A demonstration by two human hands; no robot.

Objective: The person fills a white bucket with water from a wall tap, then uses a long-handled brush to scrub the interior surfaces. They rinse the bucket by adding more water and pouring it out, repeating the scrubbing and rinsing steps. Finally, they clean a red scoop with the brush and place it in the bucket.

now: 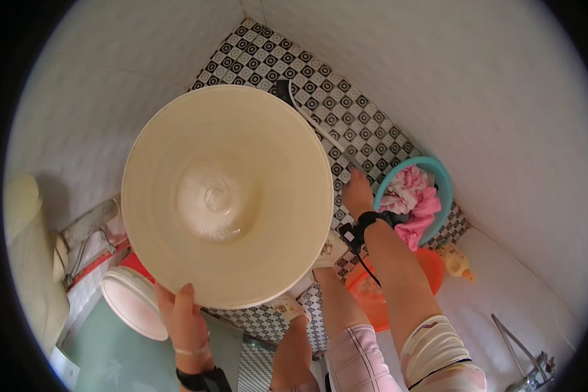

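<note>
A smooth, round cream plastic tub (pixel 287 144) overlaps checkered tiles (pixel 346 108).

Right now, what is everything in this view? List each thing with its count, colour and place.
Tub: 1, cream, centre
Tool: 1, grey shaft and black end, beyond the tub
Teal basin: 1, teal, right
Clothes: uncountable pile, mostly pink, in the teal basin
Orange basin: 1, orange, below the teal basin
Bottle: 1, yellow, lower right
Tap: 1, metallic, bottom right
Round item: 1, whitish, lower left; bucket or lid unclear
Floor: 1, black-and-white pattern, underfoot
Walls: several, white, around
Wristbands: 2, black, one per arm
Legs: 2, bare below pink shorts, bottom
Left hand: 1, bare, on the tub's rim
Right hand: 1, bare, at the tool's shaft
</note>
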